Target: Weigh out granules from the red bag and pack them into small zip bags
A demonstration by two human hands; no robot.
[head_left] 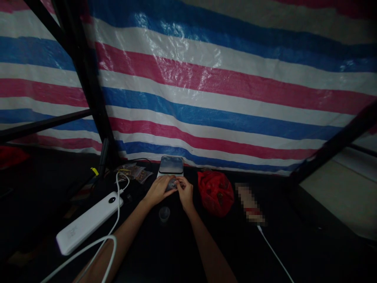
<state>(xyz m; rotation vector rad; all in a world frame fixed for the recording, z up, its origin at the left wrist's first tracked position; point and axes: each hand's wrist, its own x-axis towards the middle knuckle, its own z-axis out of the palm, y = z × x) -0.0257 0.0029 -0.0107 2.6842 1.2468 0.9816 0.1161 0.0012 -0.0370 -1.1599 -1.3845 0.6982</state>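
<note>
Both hands meet at the near edge of a white device with a dark glossy top (171, 164), which looks like a small digital scale. My left hand (158, 191) is closed on a small greyish see-through plastic bag (171, 183). The fingers of my right hand (185, 190) pinch the bag's right side. What the bag contains is too dark to make out. On the black table just nearer to me stands a small clear plastic cup (164, 213). A red plastic bag (216, 192) sits right of my right hand.
To the left lies a white power bank (90, 223) with a white cable (118, 196) plugged in. Several small clear packets (138, 173) lie behind it. A blurred-out object (250, 204) with a cable lies at right. Striped sheeting (206, 98) and black frame bars (88, 86) stand behind.
</note>
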